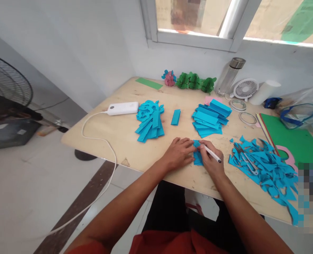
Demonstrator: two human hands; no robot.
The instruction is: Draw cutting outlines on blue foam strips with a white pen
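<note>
A folded piece of blue paper point(198, 159) lies on the table in front of me. My left hand point(179, 154) rests flat on the table with its fingertips at the paper's left edge. My right hand point(214, 161) is closed around a white pen point(210, 152), its tip end down at the paper and its dark end pointing right. Beyond the hands lie a single folded blue strip point(175, 117) and a fanned stack of folded blue papers point(211, 118). To the left is a pile of blue cut-outs and strips point(150, 121).
At right, blue scraps point(267, 169) lie with a small pair of scissors point(247, 160) on them; pink-handled scissors point(288, 157) rest by green sheets point(299, 135). A white power bank point(123, 108) trails a cable. A bottle point(229, 77), small fan point(245, 88) and green paper ornaments point(193, 81) stand behind.
</note>
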